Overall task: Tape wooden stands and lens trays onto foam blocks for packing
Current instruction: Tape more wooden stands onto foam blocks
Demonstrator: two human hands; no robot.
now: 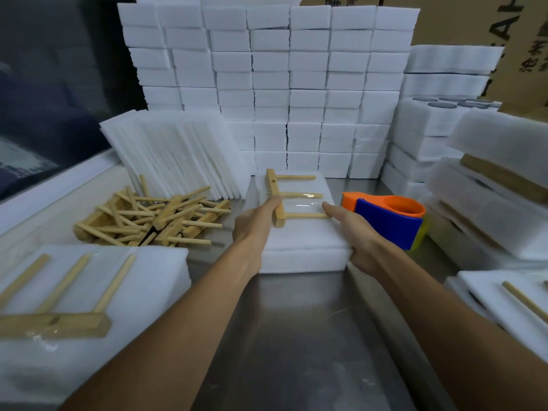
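We see a shiny metal table (296, 336); a tall wall of white foam blocks (267, 84) stands far; on the near foam block (299, 250) lies a wooden stand (278, 200); our left hand (255, 223) presses it with straight fingers; our right hand (353, 232) holds the block's right edge, one finger out flat; loose stands (154, 218) lie left; a tape dispenser (388, 221) sits right.

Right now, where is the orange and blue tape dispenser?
The orange and blue tape dispenser sits on the steel table, right of the foam block, behind the right hand.

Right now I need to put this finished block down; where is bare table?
Bare steel table lies between the forearms, in front of the foam block. Left is crowded by loose wooden stands; right by the tape dispenser.
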